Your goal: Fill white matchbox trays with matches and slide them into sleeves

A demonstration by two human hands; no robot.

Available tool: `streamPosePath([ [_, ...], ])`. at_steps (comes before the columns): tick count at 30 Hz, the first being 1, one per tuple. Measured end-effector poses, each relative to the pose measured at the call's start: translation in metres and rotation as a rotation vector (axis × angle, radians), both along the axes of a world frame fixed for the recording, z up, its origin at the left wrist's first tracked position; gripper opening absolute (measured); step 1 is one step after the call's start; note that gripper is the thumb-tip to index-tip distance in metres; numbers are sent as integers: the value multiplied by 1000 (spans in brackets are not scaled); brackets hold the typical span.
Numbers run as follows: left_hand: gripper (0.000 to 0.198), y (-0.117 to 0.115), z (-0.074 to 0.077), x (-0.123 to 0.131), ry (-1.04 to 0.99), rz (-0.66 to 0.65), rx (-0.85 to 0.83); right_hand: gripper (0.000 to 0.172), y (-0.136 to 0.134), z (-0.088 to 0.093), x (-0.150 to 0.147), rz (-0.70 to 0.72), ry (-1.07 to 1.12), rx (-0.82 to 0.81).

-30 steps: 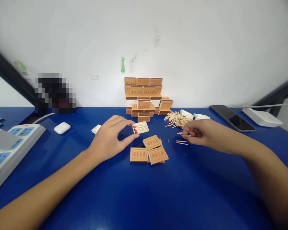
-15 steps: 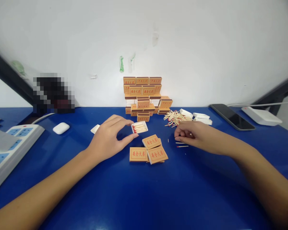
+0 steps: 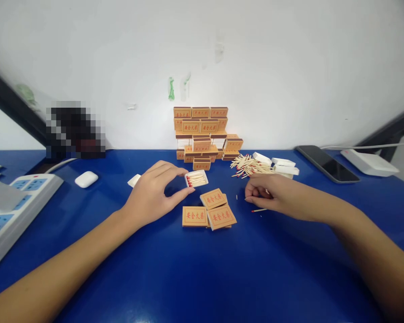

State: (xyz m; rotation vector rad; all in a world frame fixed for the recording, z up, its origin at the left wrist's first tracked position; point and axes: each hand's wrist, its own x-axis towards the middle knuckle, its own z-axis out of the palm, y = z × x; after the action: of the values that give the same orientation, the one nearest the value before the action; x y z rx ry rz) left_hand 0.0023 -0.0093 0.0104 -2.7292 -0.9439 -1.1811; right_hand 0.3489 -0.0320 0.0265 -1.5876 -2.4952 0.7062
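Observation:
Thumb and forefinger of my left hand (image 3: 156, 190) grip the left end of a small white matchbox tray (image 3: 205, 176). Red-headed matches (image 3: 195, 180) lie side by side inside it. My right hand (image 3: 264, 190) is closed in a pinch low over the blue table; whatever sits between its fingertips is hidden. A single loose match (image 3: 258, 210) lies just below that hand, and a heap of matches (image 3: 249, 166) spreads out behind it. In front of the tray, several orange matchbox sleeves (image 3: 195, 216) lie in an overlapping group.
Orange matchboxes stand stacked as a structure (image 3: 200, 128) against the wall. White trays (image 3: 284, 169) lie beside the match heap. A phone (image 3: 326, 163) and a white box (image 3: 369, 162) are at right; a white earbud case (image 3: 86, 179) and a power strip (image 3: 23, 211) at left.
My right hand's fingertips have closed together and lifted slightly; one of the two matches lying below them no longer shows on the table. My left hand keeps holding the tray in place.

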Motion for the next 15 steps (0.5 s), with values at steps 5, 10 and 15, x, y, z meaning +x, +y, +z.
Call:
streamPosePath([
  [5, 27, 0, 2, 0, 4, 6, -8, 11, -2, 4, -3, -61, 27, 82],
  [10, 26, 1, 1, -2, 2, 11, -2, 28, -3, 7, 1, -55, 90, 173],
  [15, 27, 1, 0, -1, 5, 5, -12, 28, -4, 16, 6, -51, 126, 166],
])
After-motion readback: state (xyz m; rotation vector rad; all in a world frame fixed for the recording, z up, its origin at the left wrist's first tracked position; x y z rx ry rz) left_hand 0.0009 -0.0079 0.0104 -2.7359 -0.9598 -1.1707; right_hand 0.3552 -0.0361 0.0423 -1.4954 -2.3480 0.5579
